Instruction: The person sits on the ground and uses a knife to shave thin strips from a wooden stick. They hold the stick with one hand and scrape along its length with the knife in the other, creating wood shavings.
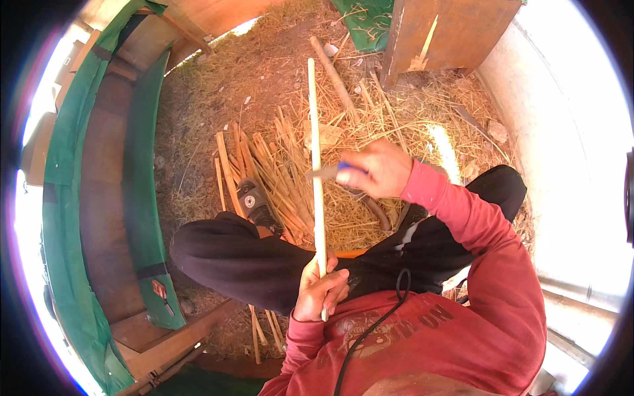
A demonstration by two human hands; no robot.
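A long, pale, peeled wooden stick stands nearly upright in the view, its lower end close to my body. My left hand is wrapped round that lower end. In my right hand is a knife with a blue handle, the fist closed on it. The knife's blade lies across the middle of the stick, touching or very near it; motion blurs it slightly. Thin shavings cover the ground below my right hand.
Split sticks lie in a pile beside my shoe. A thicker branch rests farther off. A wooden cabinet stands at the far right near a pale wall. Green cloth covers boards on the left.
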